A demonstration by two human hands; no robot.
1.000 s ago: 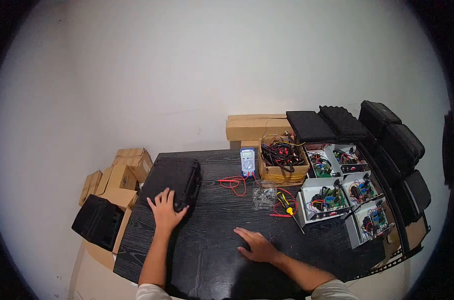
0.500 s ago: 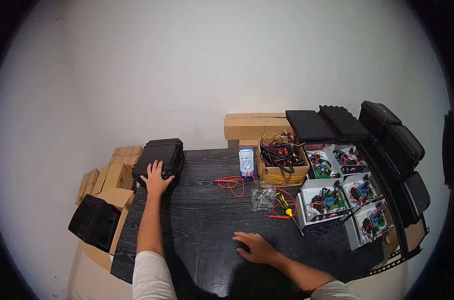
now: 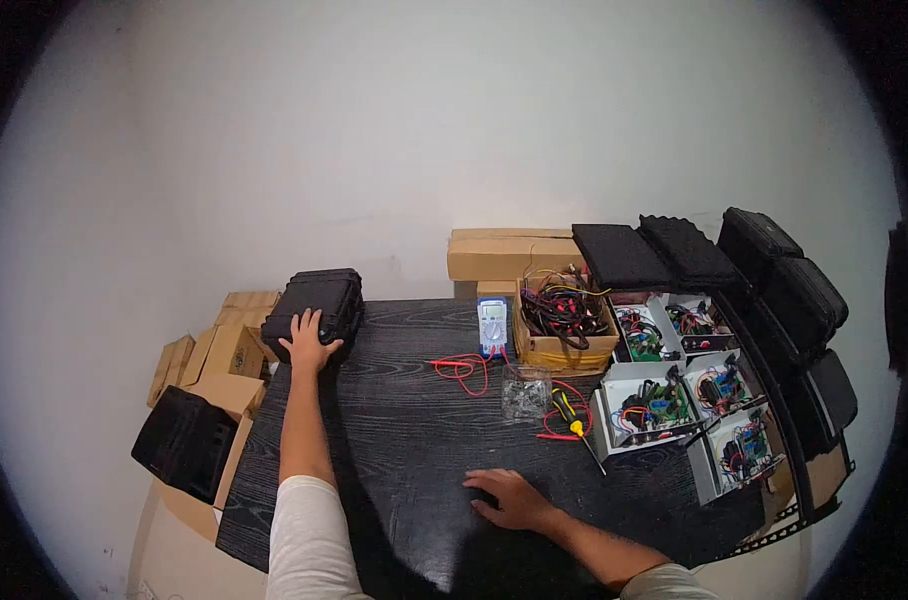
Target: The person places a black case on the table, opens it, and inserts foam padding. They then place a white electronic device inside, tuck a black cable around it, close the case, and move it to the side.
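Note:
My left hand (image 3: pixel 308 343) lies with its fingers spread on the front of a black hard case (image 3: pixel 319 297) at the table's back left corner. Near the table's front, my right hand (image 3: pixel 506 498) is held low over the dark table (image 3: pixel 404 400), fingers apart and nothing in them. Beyond it lie a blue and white multimeter (image 3: pixel 492 325) with red leads, a clear bag of small parts (image 3: pixel 526 396) and a yellow and black screwdriver (image 3: pixel 568 412).
A cardboard box of cables (image 3: pixel 566 320) stands at the back. White trays with circuit boards (image 3: pixel 654 405) fill the right side, beside black cases (image 3: pixel 799 300) and foam sheets (image 3: pixel 622 254). Cardboard boxes (image 3: pixel 239 355) and another black case (image 3: pixel 184 440) stand left of the table.
The black case has shifted slightly back and left, with my left hand on it. My right hand has hardly moved.

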